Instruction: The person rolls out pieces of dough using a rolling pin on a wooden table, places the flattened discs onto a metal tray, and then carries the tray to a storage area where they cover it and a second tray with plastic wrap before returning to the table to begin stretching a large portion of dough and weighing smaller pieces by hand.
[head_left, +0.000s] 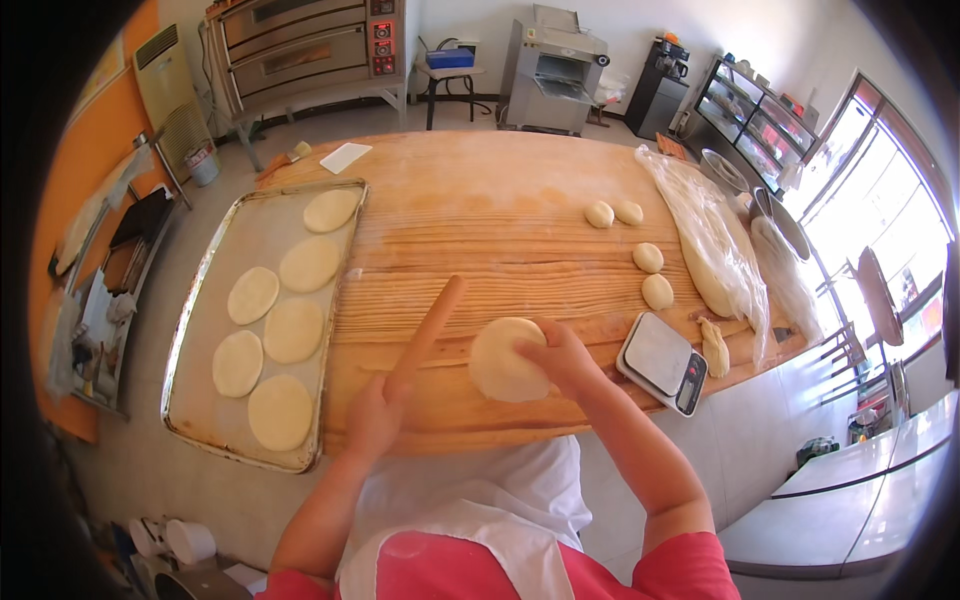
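My left hand (375, 416) grips the near end of a wooden rolling pin (427, 334), which slants up and to the right over the board. In my right hand (559, 356) is a flat dough round (506, 367), pinched at its right side with the thumb on top. Whether the round touches the wood beneath it, I cannot tell. A baking tray (174, 375) to the left bears several flattened dough rounds (292, 330). Beyond my right hand, several small dough balls (648, 257) sit on the wooden worktable (480, 176).
A digital kitchen scale (660, 352) and a dough scrap (714, 349) lie to the right. Behind them is a large dough mass (709, 247) under plastic film. A white scraper (345, 157) and a brush (300, 151) rest at the far left. A deck oven (300, 56) stands beyond.
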